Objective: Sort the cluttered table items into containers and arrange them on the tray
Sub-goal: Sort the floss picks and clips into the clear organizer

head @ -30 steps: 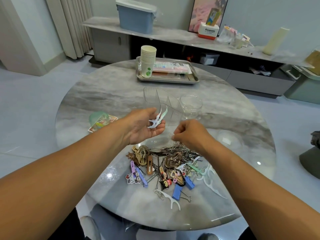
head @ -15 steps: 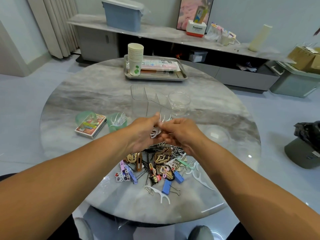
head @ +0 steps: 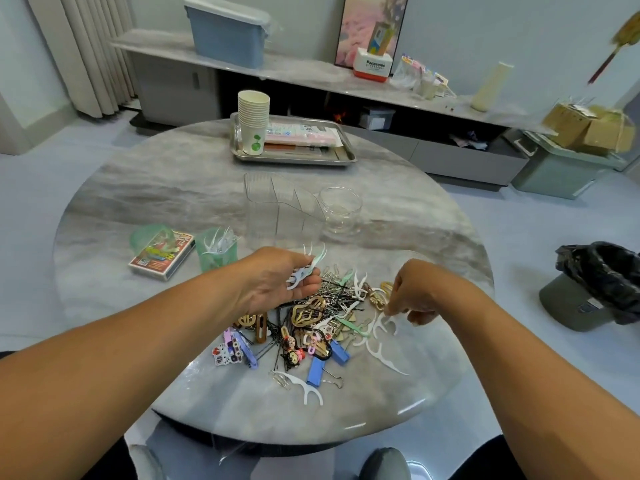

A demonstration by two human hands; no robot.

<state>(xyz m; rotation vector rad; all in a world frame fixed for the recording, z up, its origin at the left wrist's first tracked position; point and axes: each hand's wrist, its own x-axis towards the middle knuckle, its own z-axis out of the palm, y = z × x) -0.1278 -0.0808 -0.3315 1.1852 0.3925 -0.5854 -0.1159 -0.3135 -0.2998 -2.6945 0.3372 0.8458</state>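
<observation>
L hand (head: 277,285) cups a bunch of floss picks (head: 304,270) in curled fingers, palm up, above the clutter pile (head: 311,327) on the table (head: 173,202). R hand (head: 414,292) pinches a white floss pick (head: 384,323) at pile's right edge. Tray (head: 294,157) w/ paper cups (head: 253,123) sits at far side.

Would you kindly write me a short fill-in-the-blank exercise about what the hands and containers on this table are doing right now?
1. The left hand holds a small bunch of floss ____.
2. The right hand pinches a white floss pick at the ____ edge of the pile.
3. The stack of paper cups stands on the metal ____.
4. The green cup already holds several white ____.

Missing words: picks; right; tray; floss picks
</observation>
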